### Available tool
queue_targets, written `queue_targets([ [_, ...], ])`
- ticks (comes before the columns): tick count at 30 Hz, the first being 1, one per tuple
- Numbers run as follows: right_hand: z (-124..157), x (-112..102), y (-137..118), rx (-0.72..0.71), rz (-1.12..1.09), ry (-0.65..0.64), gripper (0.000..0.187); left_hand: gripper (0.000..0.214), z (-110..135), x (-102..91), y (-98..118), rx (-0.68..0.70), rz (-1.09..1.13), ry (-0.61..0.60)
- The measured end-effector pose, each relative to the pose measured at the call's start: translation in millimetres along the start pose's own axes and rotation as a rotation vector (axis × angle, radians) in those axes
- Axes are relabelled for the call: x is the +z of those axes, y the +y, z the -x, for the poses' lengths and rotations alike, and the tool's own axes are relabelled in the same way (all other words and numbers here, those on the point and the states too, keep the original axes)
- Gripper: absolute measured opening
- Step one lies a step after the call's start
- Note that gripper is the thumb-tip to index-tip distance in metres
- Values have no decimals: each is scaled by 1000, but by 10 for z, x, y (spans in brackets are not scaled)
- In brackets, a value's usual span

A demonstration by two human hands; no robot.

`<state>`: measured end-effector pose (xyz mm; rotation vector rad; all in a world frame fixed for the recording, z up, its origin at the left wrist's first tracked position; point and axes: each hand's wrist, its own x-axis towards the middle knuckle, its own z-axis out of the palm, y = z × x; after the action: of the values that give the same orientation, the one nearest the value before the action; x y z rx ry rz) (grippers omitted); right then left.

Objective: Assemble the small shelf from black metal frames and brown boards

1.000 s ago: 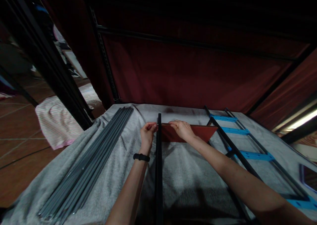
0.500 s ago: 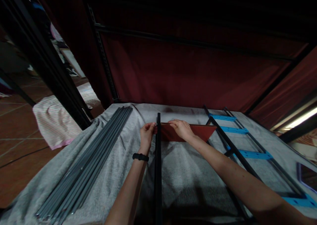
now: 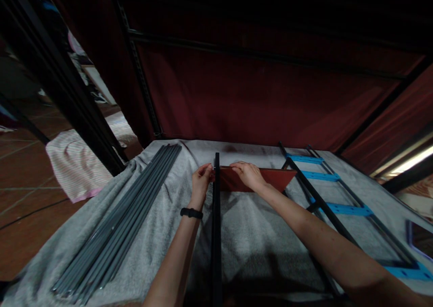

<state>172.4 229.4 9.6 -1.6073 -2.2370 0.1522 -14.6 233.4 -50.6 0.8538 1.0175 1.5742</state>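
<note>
My left hand (image 3: 202, 180), with a black band on its wrist, pinches a small metal screw (image 3: 214, 168) at the left side of an upright black metal bar (image 3: 217, 226). Against the bar's other side sits the end of a reddish-brown board (image 3: 274, 179). My right hand (image 3: 248, 175) grips the board's upper edge, fingers over the top and close to the bar. The board's far end meets a second black frame bar (image 3: 318, 198) on the right. How deep the screw sits is too small to tell.
A bundle of grey metal tubes (image 3: 122, 221) lies on the grey blanket (image 3: 179, 208) at left. To the right is a black frame with blue crosspieces (image 3: 348, 209). A phone-like dark object (image 3: 421, 239) rests at the right edge. Dark red cloth (image 3: 270, 104) hangs behind.
Both hands stay in nearly the same place on the screw and the board. The view has shifted very slightly.
</note>
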Motion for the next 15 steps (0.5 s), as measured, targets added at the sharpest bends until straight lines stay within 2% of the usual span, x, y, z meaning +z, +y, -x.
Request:
queue_targets([
  [6,7,-8,-11,3,-16,1,29,34,-19,-15,-7,26,-47,-36],
  [12,5,-21,-17,6,-15,-7,29,42,1,-5,29,3,-16,-39],
  [15,6,-31,-23,12,-14,-17,29,39,15,6,17,11,-36,-27],
])
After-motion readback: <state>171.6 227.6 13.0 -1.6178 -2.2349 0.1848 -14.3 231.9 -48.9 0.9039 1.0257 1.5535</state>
